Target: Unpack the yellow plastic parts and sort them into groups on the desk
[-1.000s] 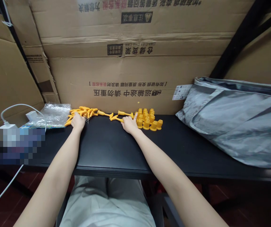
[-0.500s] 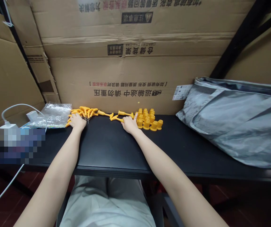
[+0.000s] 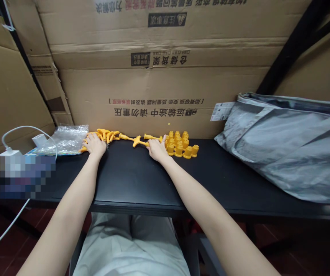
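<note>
At the back left of the black table point(image 3: 136, 180), my left hand point(image 3: 95, 146) lies with fingers spread on the front of a pile of yellow T-shaped pieces point(image 3: 104, 134). Small dark metal bits show beside its fingers. My right hand point(image 3: 157, 149) is closed on the handle end of a yellow T-handled piece point(image 3: 137, 142). One more such piece point(image 3: 126, 137) lies left of it, and another point(image 3: 151, 137) lies just behind my right hand. Right beside that hand, several yellow cup-like pieces point(image 3: 187, 152) stand upright in rows.
Clear plastic packaging point(image 3: 67, 138) lies on the left, near a white charger point(image 3: 11, 159) with a cable. A grey bag point(image 3: 285, 145) rests on the right. Cardboard point(image 3: 159, 84) stands behind the table.
My left hand's fingers have spread and shifted slightly over the pile. The yellow piece at my right hand has turned a little, its T end now closer to the neighbouring piece.
</note>
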